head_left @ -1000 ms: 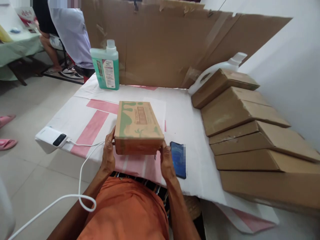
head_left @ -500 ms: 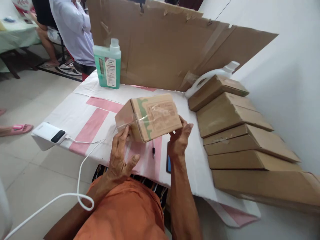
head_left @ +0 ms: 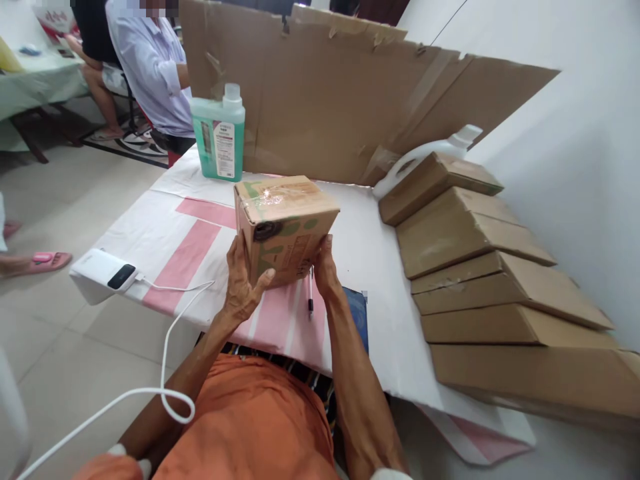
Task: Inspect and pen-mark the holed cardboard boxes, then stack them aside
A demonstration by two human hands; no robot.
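A brown cardboard box (head_left: 283, 233) with green print, clear tape and a dark round mark is tilted between my two hands over the table. My left hand (head_left: 243, 283) supports its left and near side, thumb pointing along the front. On the box's right side, my right hand (head_left: 326, 267) grips the lower edge; part of its fingers is hidden behind the box. A pen (head_left: 311, 300) lies on the cloth below the box. Partly covered by my right forearm, a phone (head_left: 357, 313) rests on the table.
Several cardboard boxes (head_left: 470, 327) are lined up along the right, beside a white jug (head_left: 415, 157). A green liquid bottle (head_left: 220, 143) stands before an upright cardboard sheet (head_left: 320, 100). A power bank (head_left: 103, 270) with a white cable (head_left: 165, 360) sits left. People (head_left: 150, 80) are beyond.
The box has been turned and tilted in my hands, so other faces now show. My left hand briefly loosened, then came back against it. The pen under the box has come into view.
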